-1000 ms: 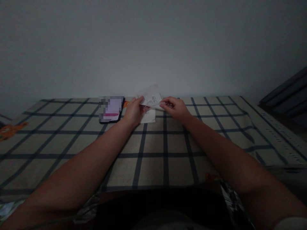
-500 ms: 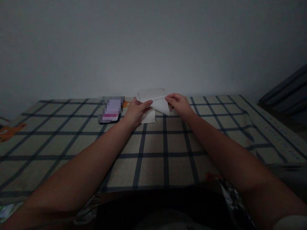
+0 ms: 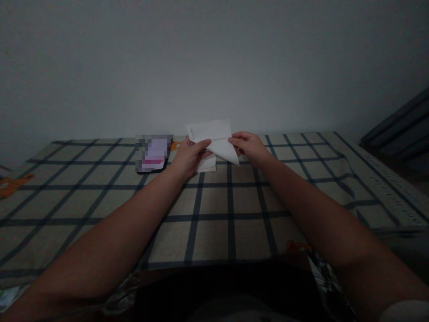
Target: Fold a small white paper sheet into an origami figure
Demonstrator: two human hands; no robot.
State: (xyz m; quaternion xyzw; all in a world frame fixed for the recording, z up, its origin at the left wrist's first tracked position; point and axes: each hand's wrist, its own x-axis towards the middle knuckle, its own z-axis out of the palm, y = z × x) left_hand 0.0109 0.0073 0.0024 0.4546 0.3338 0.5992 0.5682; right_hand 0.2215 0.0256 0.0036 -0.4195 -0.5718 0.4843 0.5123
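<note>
A white sheet of paper (image 3: pixel 214 132) is held up between both hands, above the far part of the checked cloth. My left hand (image 3: pixel 192 154) grips its left side, thumb on top. My right hand (image 3: pixel 250 145) pinches its right edge between thumb and fingers. The sheet's lower right corner bends down to a point. Below it, partly behind my left hand, more white paper (image 3: pixel 208 164) lies on the cloth. Faint marks show on the raised sheet, too small to read.
A phone (image 3: pixel 154 153) with a blurred screen lies left of my left hand. The checked tablecloth (image 3: pixel 214 197) covers the table up to the grey wall (image 3: pixel 214 58). Orange printed figures (image 3: pixel 15 185) show at the left, and dark folded fabric (image 3: pixel 402 118) stands at the right.
The upper part of the held sheet has risen and opened flatter, and its lower right corner hangs slightly lower. Both hands keep their hold and have barely moved.
</note>
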